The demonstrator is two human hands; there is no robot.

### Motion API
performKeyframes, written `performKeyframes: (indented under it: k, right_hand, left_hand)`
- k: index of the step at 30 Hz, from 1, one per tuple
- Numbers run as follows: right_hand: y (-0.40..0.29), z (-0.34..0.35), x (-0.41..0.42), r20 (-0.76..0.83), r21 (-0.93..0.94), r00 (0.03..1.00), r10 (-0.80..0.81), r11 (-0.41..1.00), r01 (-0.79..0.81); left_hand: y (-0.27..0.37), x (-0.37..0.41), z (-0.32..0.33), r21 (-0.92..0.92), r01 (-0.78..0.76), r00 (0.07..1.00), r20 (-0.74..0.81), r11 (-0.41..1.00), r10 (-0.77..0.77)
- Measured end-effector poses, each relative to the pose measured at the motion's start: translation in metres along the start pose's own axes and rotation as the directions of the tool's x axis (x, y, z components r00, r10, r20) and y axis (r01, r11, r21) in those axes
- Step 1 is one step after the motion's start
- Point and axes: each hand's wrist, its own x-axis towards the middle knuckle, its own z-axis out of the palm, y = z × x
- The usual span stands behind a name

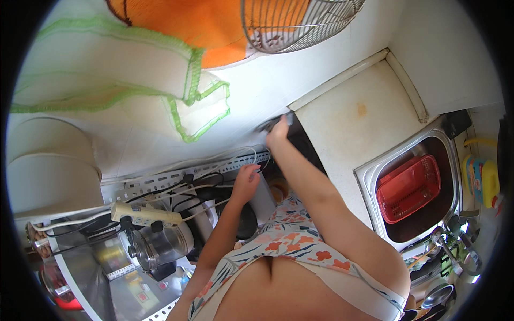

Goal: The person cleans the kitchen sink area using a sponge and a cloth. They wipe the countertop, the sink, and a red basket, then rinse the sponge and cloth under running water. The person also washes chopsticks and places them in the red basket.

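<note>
My right hand (278, 131) reaches forward to the white wall beside the counter's corner. It grips a dark grey object (267, 125), too blurred by motion to name; a cloth is possible. My left hand (247, 182) is lower and to the left, fingers loosely bent, with nothing seen in it. Just below that hand stands a pale grey box-like panel (263, 200). Behind it runs the perforated metal rail (160, 180) of a shelf, with white and black cables (200, 186) along it. Whether the left hand touches the panel, I cannot tell.
A power strip (146, 215) with plugs hangs over the shelf, near a clear blender jug (164, 244). To the right, a steel sink (417, 236) holds a red plastic basket (409, 188) beside the white counter (341, 104). Green-edged cloth (120, 60) and a wire basket (301, 28) hang above.
</note>
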Motion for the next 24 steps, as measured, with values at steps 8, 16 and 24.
performKeyframes:
  k: [8,16,24]
  right_hand:
    - [-0.006,-0.051,0.070,0.005,0.026,0.996,0.089,0.996,-0.089]
    - [0.009,-0.026,0.041,-0.107,-0.124,0.994,-0.011,0.992,-0.002]
    - [-0.092,0.048,-0.089,0.054,-0.317,0.982,-0.179,0.930,0.187]
  left_hand:
    - [0.017,0.013,-0.004,0.030,-0.056,0.998,0.038,0.998,0.055]
    - [0.018,0.016,-0.001,0.011,-0.080,0.994,0.079,0.997,0.078]
    - [0.086,0.065,0.038,0.027,-0.371,0.928,-0.024,0.928,0.372]
